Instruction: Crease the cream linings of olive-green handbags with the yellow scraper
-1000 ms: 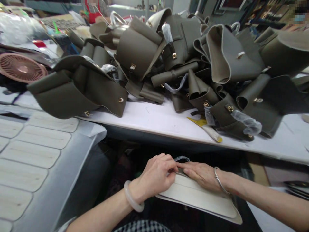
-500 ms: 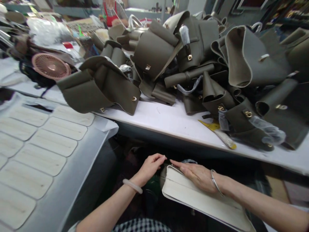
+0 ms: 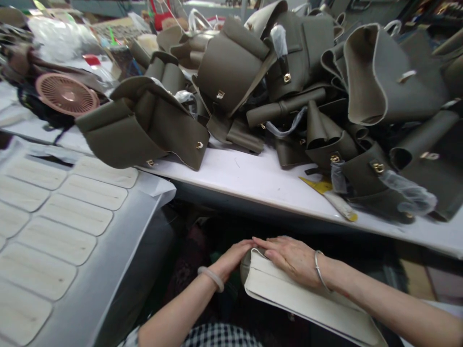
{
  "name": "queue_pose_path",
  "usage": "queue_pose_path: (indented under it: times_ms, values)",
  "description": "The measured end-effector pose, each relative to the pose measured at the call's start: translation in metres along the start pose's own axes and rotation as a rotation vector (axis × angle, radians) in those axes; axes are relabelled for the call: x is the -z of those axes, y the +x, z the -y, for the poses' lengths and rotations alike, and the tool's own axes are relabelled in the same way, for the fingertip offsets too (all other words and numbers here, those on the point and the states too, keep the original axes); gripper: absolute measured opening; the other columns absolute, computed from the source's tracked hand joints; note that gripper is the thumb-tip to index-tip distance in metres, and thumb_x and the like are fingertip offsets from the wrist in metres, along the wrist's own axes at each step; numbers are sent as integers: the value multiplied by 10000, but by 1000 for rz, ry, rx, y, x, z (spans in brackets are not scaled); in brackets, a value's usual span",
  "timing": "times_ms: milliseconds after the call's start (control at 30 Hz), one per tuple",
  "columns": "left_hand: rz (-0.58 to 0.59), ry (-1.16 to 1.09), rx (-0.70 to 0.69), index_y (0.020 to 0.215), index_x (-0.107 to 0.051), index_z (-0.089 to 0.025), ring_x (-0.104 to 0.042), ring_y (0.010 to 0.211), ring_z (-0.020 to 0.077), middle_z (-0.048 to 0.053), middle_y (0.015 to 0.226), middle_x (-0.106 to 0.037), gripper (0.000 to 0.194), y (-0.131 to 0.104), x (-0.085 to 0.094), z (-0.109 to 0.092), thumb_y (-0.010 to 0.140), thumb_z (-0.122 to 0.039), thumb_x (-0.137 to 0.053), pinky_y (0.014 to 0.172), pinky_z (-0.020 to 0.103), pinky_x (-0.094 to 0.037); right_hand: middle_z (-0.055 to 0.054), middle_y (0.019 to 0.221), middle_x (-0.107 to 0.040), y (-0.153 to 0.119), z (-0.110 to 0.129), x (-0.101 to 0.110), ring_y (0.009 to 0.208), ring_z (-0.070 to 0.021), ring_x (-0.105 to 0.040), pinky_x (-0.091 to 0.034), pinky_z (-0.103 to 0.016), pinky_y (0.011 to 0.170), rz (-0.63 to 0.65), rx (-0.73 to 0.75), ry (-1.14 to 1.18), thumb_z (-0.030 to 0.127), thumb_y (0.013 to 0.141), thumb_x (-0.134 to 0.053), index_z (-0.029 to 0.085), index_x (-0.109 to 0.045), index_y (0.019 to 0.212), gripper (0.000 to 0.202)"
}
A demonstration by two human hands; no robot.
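An unfinished leather bag point(image 3: 307, 294), pale inside face up and grey-brown at its outer edge, slants below the table edge in front of my body. Across its upper edge lies my right hand point(image 3: 289, 259), palm down, fingers stretched out toward the left. My left hand point(image 3: 236, 256) reaches to the bag's left end, fingers fairly straight and their tips at its top corner, close to the right fingertips. Part of the left fingers is hidden behind the bag's end. The bag's underside is out of sight.
Grey-brown leather bags point(image 3: 231, 67) with gold-coloured clasps heap along the white table point(image 3: 231, 168). A yellow-handled tool point(image 3: 340, 206) lies near its front edge. At left, pale rounded panels point(image 3: 68, 238) cover a grey sheet; beyond stands a pink fan point(image 3: 67, 94). A person in red point(image 3: 161, 19) is behind.
My left hand has moved right, from a gap beside the bag to its left end, and its fingers have straightened from a pinch. The right hand stays on the bag. The view shifted slightly.
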State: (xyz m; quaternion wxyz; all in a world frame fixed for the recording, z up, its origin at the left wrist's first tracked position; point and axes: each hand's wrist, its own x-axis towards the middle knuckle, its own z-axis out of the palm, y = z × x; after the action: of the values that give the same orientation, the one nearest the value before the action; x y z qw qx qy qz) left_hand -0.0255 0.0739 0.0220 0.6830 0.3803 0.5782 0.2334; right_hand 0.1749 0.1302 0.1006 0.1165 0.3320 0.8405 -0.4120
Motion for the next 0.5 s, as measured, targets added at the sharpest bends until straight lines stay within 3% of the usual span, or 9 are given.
queue_pose_path:
  times_ms: [67, 167, 267, 333, 400, 500]
  values:
    - [-40, 113, -37, 917, -750, -193, -588, 1036, 287, 71, 966, -722, 373, -4, 15, -16, 810, -520, -609, 907, 350, -413, -110, 1442, -529, -2, 1, 2, 1288, -309, -519, -385, -487, 1083, 14, -22, 16, 477, 1031, -220, 238, -355, 1523, 564]
    - [-52, 268, -144, 903, -771, -206, -590, 994, 277, 37, 926, -730, 394, -14, 28, -50, 826, -547, -588, 849, 312, -417, -125, 1427, -542, -10, 0, 7, 1256, -304, -556, -431, -471, 1039, 50, -59, 60, 472, 1030, -237, 240, -298, 1544, 566]
    - [95, 493, -292, 879, -787, -180, -584, 758, 193, 0, 767, -704, 429, -21, 22, -84, 857, -533, -544, 663, 248, -399, -109, 1405, -566, -24, -9, 7, 1216, -299, -590, -457, -460, 1004, 53, -77, 85, 486, 1022, -281, 293, -279, 1544, 556]
    - [231, 634, -324, 807, -793, -166, -502, 609, 138, -23, 626, -632, 400, -22, 13, -99, 844, -496, -570, 551, 231, -327, -102, 1354, -611, -38, -18, 6, 1163, -297, -626, -485, -434, 957, 29, -99, 95, 497, 1014, -318, 315, -321, 1526, 543]
    - [327, 726, -309, 779, -798, -171, -430, 546, 112, -38, 556, -573, 348, -20, 6, -107, 825, -454, -600, 503, 229, -277, -107, 1286, -657, -54, -28, 5, 1109, -304, -655, -505, -416, 908, 4, -129, 86, 513, 1003, -350, 317, -372, 1504, 539]
    - [399, 801, -290, 832, -808, -200, -445, 556, 116, -39, 579, -602, 310, -14, 3, -113, 827, -427, -598, 518, 220, -309, -110, 1250, -677, -80, -44, 7, 1107, -322, -657, -503, -435, 905, 16, -185, 44, 539, 996, -343, 339, -394, 1489, 535]
